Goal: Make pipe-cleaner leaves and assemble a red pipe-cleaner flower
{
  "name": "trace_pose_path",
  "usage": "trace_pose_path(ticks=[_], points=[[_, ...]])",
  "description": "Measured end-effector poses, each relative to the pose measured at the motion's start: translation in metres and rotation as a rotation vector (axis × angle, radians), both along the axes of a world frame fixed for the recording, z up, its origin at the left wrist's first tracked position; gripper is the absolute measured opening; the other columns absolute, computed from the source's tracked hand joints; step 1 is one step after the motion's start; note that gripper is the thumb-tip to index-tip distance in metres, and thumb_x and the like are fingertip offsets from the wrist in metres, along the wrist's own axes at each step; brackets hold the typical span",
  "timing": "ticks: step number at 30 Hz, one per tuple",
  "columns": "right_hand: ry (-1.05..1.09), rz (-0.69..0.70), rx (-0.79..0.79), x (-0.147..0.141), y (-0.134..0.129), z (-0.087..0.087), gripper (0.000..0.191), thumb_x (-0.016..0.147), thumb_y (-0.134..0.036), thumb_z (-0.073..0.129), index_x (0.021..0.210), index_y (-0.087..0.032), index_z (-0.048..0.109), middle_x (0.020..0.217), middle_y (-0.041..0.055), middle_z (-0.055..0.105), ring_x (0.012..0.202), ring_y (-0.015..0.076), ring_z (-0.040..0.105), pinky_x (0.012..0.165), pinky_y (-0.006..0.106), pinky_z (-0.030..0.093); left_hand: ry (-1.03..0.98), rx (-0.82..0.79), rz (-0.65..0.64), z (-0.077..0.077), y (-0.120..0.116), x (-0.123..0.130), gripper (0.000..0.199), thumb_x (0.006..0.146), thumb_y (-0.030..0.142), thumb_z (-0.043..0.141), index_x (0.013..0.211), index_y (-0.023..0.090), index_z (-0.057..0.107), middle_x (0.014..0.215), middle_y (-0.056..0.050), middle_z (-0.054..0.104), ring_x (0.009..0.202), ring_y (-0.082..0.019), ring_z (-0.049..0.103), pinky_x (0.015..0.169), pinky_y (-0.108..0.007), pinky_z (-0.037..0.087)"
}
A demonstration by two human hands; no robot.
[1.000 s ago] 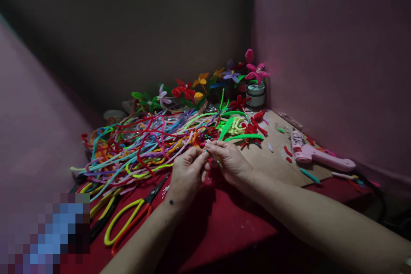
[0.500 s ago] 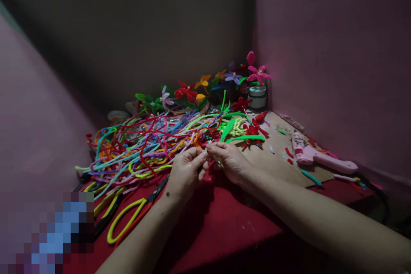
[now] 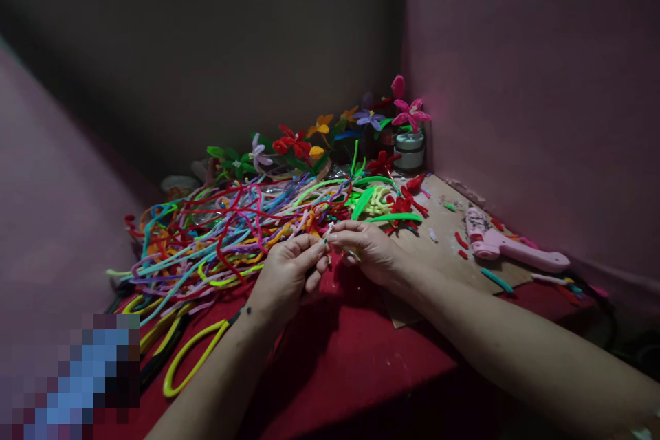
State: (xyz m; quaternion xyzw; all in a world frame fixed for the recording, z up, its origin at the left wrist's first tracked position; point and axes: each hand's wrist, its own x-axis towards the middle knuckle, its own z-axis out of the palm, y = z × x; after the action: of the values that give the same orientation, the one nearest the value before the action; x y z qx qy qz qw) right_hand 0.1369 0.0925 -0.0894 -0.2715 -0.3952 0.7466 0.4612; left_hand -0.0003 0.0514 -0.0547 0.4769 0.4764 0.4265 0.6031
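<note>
My left hand (image 3: 293, 268) and my right hand (image 3: 368, 249) meet fingertip to fingertip above the front edge of a heap of coloured fuzzy stems (image 3: 227, 227). Between the pinched fingers a small pale piece (image 3: 328, 228) pokes up; its shape is too small to make out. Both hands have thumb and forefinger pressed together. Yellow-handled scissors (image 3: 193, 357) lie beside my left forearm, partly covered by it. Green stems (image 3: 394, 218) and a red fuzzy flower (image 3: 402, 206) lie just beyond my right hand.
A pink glue gun (image 3: 520, 251) rests on the board (image 3: 443, 254) at the right, among short red and teal scraps. Fuzzy flowers (image 3: 293, 142) line the back, with a pink flower (image 3: 411, 114) above a white jar (image 3: 410, 152). Walls rise on both sides.
The whole view has shifted a little, so things sit slightly further left. The hands stay together, and more of the pale piece shows above the fingertips.
</note>
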Motion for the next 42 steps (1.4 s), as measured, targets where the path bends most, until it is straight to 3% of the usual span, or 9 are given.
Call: trace_pose_path(ticks=[11, 19, 24, 29, 32, 36, 39, 42], points=[[0.131, 0.084, 0.011, -0.002, -0.001, 0.000, 0.017, 0.060, -0.024, 0.070, 0.070, -0.014, 0.061, 0.062, -0.0011, 0.057, 0.053, 0.0062, 0.047, 0.047, 0.020, 0.029, -0.218, -0.081, -0.098, -0.001, 0.001, -0.001, 0.014, 0.075, 0.027, 0.057, 0.073, 0.014, 0.052, 0.051, 0.007, 0.044, 0.026, 0.001, 0.021, 0.022, -0.012, 0.024], [0.281, 0.192, 0.005, 0.000, -0.003, 0.004, 0.010, 0.063, -0.016, 0.067, 0.071, -0.013, 0.062, 0.060, -0.0010, 0.060, 0.054, 0.0061, 0.052, 0.050, 0.018, 0.033, -0.311, -0.069, -0.150, -0.005, 0.000, 0.000, 0.016, 0.078, 0.028, 0.054, 0.073, 0.014, 0.052, 0.047, 0.007, 0.043, 0.024, 0.001, 0.020, 0.022, -0.011, 0.024], [0.280, 0.165, 0.004, -0.002, -0.003, 0.003, 0.010, 0.063, -0.016, 0.067, 0.071, -0.014, 0.063, 0.060, -0.0014, 0.060, 0.055, 0.0066, 0.054, 0.054, 0.019, 0.036, -0.315, -0.076, -0.152, -0.008, 0.002, 0.000, 0.014, 0.077, 0.028, 0.055, 0.074, 0.014, 0.052, 0.046, 0.008, 0.042, 0.025, 0.000, 0.021, 0.023, -0.011, 0.023], [0.216, -0.011, -0.038, -0.002, -0.002, 0.004, 0.016, 0.056, -0.017, 0.071, 0.070, -0.014, 0.063, 0.063, -0.0022, 0.059, 0.055, 0.0069, 0.052, 0.050, 0.019, 0.034, -0.081, 0.037, -0.050, -0.002, 0.002, 0.005, 0.020, 0.078, 0.034, 0.052, 0.073, 0.014, 0.052, 0.051, 0.004, 0.049, 0.030, -0.004, 0.035, 0.028, -0.017, 0.033], [0.194, -0.100, -0.056, -0.003, -0.003, 0.006, 0.016, 0.054, -0.017, 0.072, 0.067, -0.015, 0.062, 0.062, -0.0028, 0.059, 0.051, 0.0061, 0.049, 0.049, 0.020, 0.034, 0.212, 0.220, 0.108, -0.001, -0.001, 0.009, 0.021, 0.074, 0.035, 0.056, 0.074, 0.015, 0.054, 0.058, 0.001, 0.055, 0.040, -0.009, 0.047, 0.039, -0.020, 0.040], [0.148, -0.155, -0.034, -0.007, -0.006, 0.005, 0.016, 0.055, -0.020, 0.072, 0.067, -0.015, 0.063, 0.062, -0.0030, 0.059, 0.049, 0.0049, 0.046, 0.044, 0.019, 0.029, 0.527, 0.505, 0.287, -0.006, -0.004, 0.009, 0.012, 0.067, 0.028, 0.064, 0.073, 0.018, 0.061, 0.057, 0.001, 0.055, 0.048, -0.010, 0.049, 0.049, -0.018, 0.039], [0.117, -0.158, 0.016, -0.008, -0.009, 0.004, 0.016, 0.057, -0.024, 0.071, 0.067, -0.014, 0.064, 0.059, -0.0024, 0.058, 0.047, 0.0042, 0.044, 0.043, 0.019, 0.028, 0.588, 0.610, 0.302, -0.008, -0.005, 0.008, 0.005, 0.069, 0.025, 0.062, 0.069, 0.020, 0.063, 0.055, 0.002, 0.055, 0.047, -0.009, 0.046, 0.051, -0.018, 0.037], [0.134, -0.119, 0.057, -0.008, -0.011, 0.005, 0.018, 0.059, -0.026, 0.071, 0.071, -0.014, 0.066, 0.064, -0.0015, 0.059, 0.051, 0.0048, 0.047, 0.047, 0.019, 0.032, 0.547, 0.586, 0.298, -0.006, -0.005, 0.007, 0.008, 0.072, 0.025, 0.059, 0.068, 0.019, 0.063, 0.051, 0.002, 0.054, 0.041, -0.008, 0.043, 0.048, -0.018, 0.036]])
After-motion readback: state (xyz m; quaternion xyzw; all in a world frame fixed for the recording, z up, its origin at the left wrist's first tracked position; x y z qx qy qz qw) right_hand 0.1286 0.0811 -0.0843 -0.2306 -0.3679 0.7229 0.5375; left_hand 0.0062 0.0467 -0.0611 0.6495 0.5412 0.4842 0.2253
